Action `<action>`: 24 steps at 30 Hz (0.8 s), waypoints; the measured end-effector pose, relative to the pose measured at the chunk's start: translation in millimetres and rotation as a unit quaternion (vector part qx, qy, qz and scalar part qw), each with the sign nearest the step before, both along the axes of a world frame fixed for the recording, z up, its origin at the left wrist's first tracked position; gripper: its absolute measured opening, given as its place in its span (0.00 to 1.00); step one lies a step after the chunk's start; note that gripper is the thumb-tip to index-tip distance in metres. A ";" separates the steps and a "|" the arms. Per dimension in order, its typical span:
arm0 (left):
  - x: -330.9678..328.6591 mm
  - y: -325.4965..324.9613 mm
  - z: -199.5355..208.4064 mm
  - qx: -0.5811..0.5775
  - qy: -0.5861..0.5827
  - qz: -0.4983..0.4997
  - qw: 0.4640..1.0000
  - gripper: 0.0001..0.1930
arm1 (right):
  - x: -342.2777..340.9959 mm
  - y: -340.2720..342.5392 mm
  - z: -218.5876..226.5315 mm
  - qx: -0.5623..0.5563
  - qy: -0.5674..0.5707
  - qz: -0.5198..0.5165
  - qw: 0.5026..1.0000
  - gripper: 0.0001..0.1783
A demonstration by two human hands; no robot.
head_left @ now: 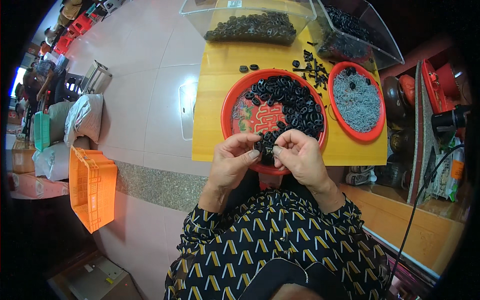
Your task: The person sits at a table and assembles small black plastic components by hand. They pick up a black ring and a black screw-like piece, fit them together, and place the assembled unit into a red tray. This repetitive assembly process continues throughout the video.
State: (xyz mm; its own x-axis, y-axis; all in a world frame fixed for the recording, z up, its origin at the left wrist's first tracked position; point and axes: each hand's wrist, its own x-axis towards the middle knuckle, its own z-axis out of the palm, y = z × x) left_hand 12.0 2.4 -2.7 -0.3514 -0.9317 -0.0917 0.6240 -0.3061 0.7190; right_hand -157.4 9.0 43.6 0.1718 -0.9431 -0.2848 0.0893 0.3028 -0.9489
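Observation:
Over the near rim of a round red tray, both of my hands work close together. My left hand pinches a small black oval cord-lock piece between thumb and fingertips. The thumb and fingers of my right hand are pressed together just beside it; what lies in that pinch is too small to make out. Many black oval pieces with two holes are heaped along the tray's far and right side. A second red tray to the right holds a mass of small metal springs, with a few black pieces on top.
Loose black plunger-like parts lie on the yellow table between trays and bins. Two clear plastic bins of black parts stand at the far edge. An orange crate sits left on the floor; a black cable runs down at right.

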 end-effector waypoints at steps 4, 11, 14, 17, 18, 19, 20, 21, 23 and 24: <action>-4.7 0.5 4.2 0.006 -0.007 0.001 1.000 0.14 | -0.5 -0.5 1.1 0.001 -0.003 0.002 1.000 0.04; -5.6 1.4 3.2 -0.025 -0.034 -0.015 0.999 0.15 | -1.7 -0.4 -3.1 -0.015 0.012 0.002 1.000 0.03; -7.0 1.6 2.4 -0.027 -0.038 -0.019 0.999 0.15 | -4.4 0.3 -7.3 -0.031 0.036 0.001 0.999 0.03; -7.7 2.7 6.1 -0.032 -0.055 -0.018 0.998 0.14 | -5.1 0.9 -7.5 -0.047 0.065 0.012 0.997 0.03; -7.4 3.3 7.1 -0.037 -0.063 -0.018 0.997 0.14 | -5.0 0.9 -8.2 -0.055 0.078 0.018 0.995 0.03; -7.9 3.4 7.1 -0.042 -0.068 -0.020 0.997 0.14 | -5.3 1.2 -9.0 -0.063 0.092 0.022 0.993 0.04; -8.5 3.6 7.5 -0.046 -0.081 -0.020 0.995 0.14 | -5.1 1.3 -8.6 -0.064 0.086 0.020 0.994 0.04; -9.2 4.0 8.0 -0.049 -0.095 -0.021 0.994 0.14 | -4.5 1.4 -7.5 -0.064 0.080 0.019 0.995 0.04; -9.9 4.9 7.6 -0.051 -0.107 -0.022 0.993 0.14 | -3.7 1.3 -5.7 -0.052 0.062 0.017 0.997 0.04; -10.2 5.1 6.3 -0.050 -0.104 -0.024 0.993 0.14 | -3.6 1.2 -5.1 -0.039 0.052 0.016 0.998 0.04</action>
